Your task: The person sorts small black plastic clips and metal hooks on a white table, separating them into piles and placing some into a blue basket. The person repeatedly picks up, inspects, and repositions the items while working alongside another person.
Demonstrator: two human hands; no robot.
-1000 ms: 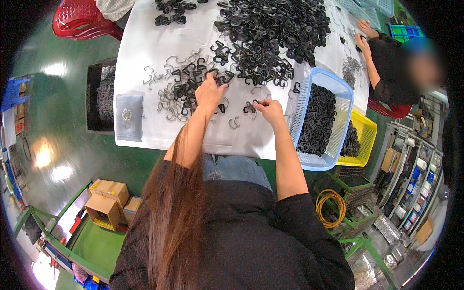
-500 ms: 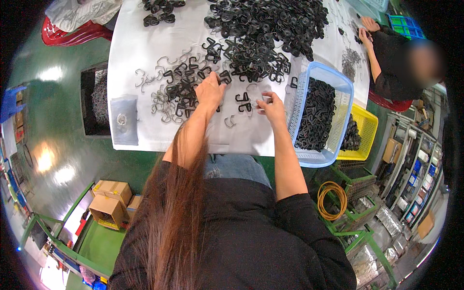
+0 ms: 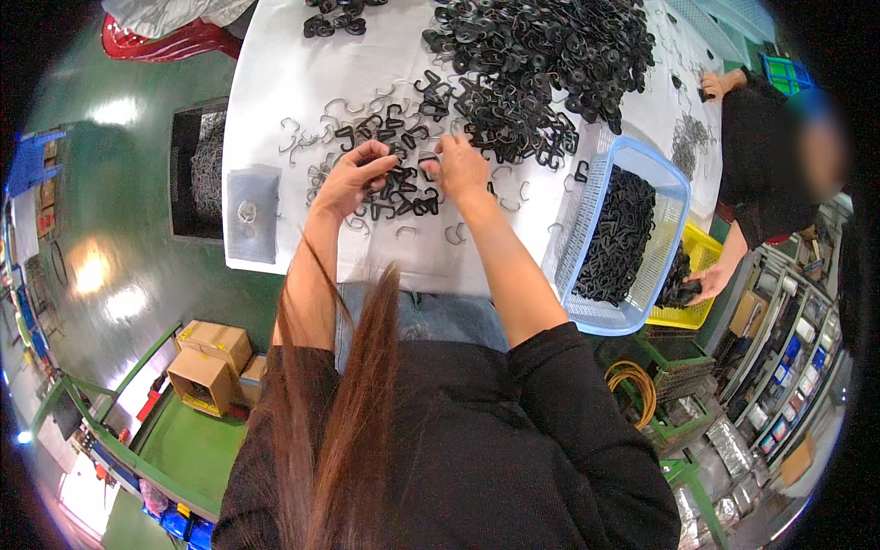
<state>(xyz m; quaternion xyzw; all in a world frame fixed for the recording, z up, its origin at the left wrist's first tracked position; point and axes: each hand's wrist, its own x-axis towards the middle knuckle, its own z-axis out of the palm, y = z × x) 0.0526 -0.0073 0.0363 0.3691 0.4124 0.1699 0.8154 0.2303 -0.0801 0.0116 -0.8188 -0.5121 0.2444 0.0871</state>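
My left hand (image 3: 356,177) is over a loose cluster of black hook-shaped pieces (image 3: 403,200), its thumb and fingers pinched together. Whatever sits in that pinch is too small to make out. Just to the right, my right hand (image 3: 461,169) has its fingers curled inward, facing the left hand. A small dark bit shows at its fingertips, but its kind is unclear. Thin silvery wire hooks (image 3: 291,136) lie scattered left of the cluster. A few wire hooks (image 3: 456,234) rest nearer the table's front edge.
A large heap of black round pieces (image 3: 559,55) covers the far table. On the right, a light-blue basket (image 3: 676,183) holds many black pieces, with a yellow basket (image 3: 706,240) beside it. A co-worker's hand (image 3: 710,282) reaches into the yellow one. A grey pad (image 3: 252,197) lies left.
My right hand has moved left, closer to my left hand. My left hand has drawn back from the far side of the cluster. The co-worker's one hand has come down to the yellow basket.
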